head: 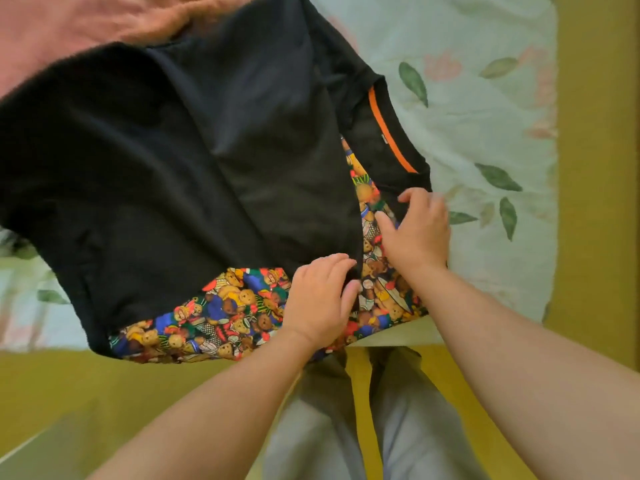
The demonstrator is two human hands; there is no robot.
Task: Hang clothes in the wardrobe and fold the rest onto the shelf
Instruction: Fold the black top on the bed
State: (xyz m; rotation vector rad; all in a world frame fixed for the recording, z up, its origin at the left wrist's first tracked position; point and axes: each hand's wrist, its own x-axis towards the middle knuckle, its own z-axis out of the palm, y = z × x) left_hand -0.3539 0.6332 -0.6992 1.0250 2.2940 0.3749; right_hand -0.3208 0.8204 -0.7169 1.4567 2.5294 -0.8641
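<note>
A black T-shirt with a bright teddy-bear print on its front lies spread on the bed. Part of it is folded over, so the black back covers most of the print. An orange strip lines the neckline at the upper right. My left hand pinches the corner of the folded black layer near the bed's front edge. My right hand lies on the printed fabric just below the neckline, fingers bent, touching the cloth.
The bed wears a pale green sheet with leaf and flower prints. A pink fuzzy blanket lies at the upper left, beyond the shirt. Yellow-green floor runs along the right and front. My legs stand at the bed's edge.
</note>
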